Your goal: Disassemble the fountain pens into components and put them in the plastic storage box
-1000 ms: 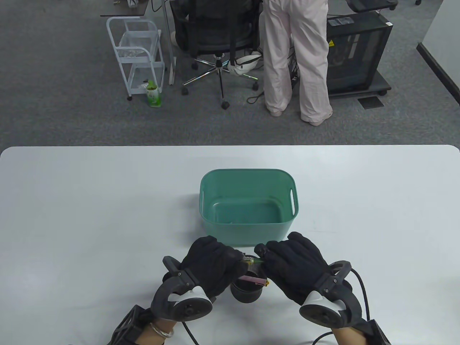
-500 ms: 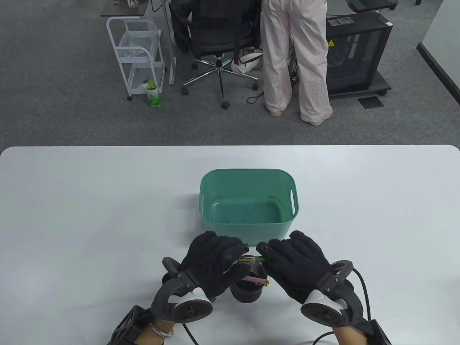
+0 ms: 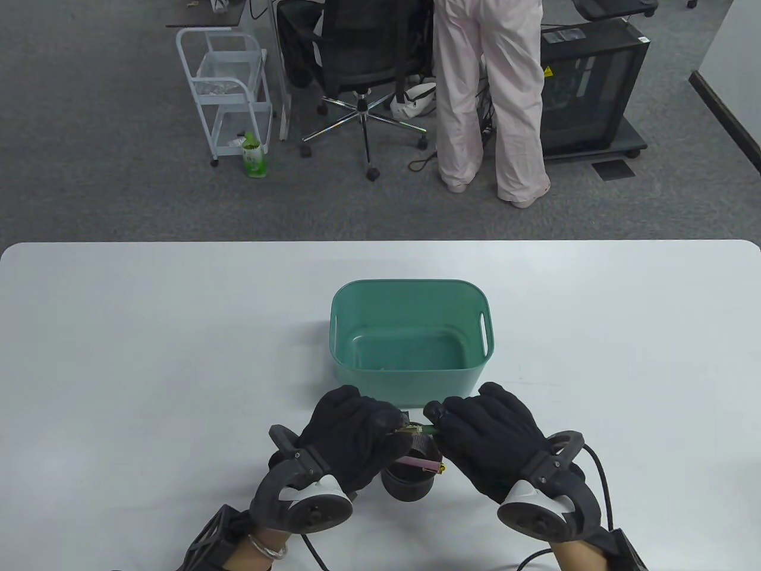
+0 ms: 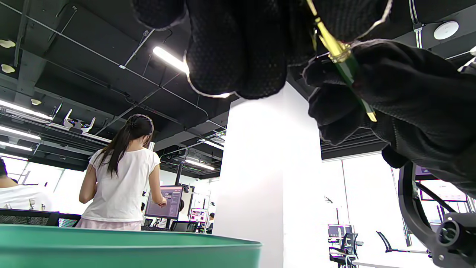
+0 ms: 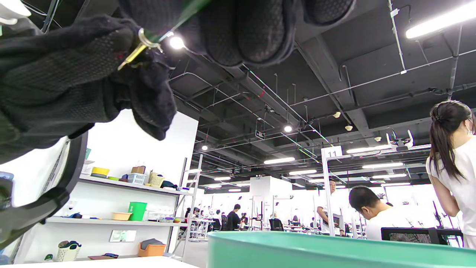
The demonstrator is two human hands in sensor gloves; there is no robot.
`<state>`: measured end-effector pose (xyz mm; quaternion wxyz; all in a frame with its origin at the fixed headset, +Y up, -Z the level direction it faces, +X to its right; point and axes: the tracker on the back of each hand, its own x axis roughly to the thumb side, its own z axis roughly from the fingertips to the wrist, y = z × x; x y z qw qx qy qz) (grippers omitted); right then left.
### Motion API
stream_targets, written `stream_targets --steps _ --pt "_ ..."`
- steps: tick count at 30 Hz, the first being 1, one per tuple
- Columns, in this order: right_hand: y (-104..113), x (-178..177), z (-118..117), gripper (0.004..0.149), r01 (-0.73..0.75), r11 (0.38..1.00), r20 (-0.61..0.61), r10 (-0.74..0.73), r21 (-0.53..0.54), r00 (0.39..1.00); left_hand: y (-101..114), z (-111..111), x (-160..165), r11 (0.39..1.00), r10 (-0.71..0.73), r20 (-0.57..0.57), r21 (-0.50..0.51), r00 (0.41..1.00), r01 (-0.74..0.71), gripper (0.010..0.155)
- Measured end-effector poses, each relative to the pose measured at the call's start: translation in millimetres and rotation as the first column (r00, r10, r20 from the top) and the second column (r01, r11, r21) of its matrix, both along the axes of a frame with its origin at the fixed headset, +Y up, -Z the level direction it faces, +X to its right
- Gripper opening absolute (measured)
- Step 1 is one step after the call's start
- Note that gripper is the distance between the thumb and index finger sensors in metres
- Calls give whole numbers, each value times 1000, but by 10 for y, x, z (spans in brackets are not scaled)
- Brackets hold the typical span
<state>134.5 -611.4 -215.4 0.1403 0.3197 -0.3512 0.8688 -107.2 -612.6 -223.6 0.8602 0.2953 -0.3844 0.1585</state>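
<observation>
Both gloved hands hold one green fountain pen point(image 3: 420, 429) with gold trim, just above a black pen cup point(image 3: 409, 480). My left hand point(image 3: 380, 429) pinches the end with the gold ring point(image 4: 336, 50). My right hand point(image 3: 447, 423) grips the green barrel point(image 4: 349, 72). In the right wrist view the pen point(image 5: 148, 39) runs from my right fingers point(image 5: 241, 29) into the left hand point(image 5: 55, 82). A pink pen point(image 3: 417, 463) with a gold end lies across the cup's mouth. The teal storage box point(image 3: 410, 372) stands right behind the hands; small pieces lie in it.
The box rim fills the bottom of both wrist views point(image 4: 130, 242) point(image 5: 334, 247). The white table point(image 3: 148, 357) stretches wide on both sides. Beyond its far edge are an office chair point(image 3: 357, 59), a standing person point(image 3: 487, 107) and a white cart point(image 3: 229, 89).
The two hands have drawn slightly closer, so less of the green pen shows between them. The cup, pink pen and box have not moved.
</observation>
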Motion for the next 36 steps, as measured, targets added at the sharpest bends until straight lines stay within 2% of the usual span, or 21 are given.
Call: stream_targets --steps 28,36 --pt "-6 -4 -5 43 -3 1000 0 3 -4 1000 -2 -16 -23 1000 7 -3 -8 1000 -7 57" --pt "-4 0 -9 43 -2 1000 3 2 -3 1000 0 -2 -9 1000 -4 -8 6 1000 4 49"
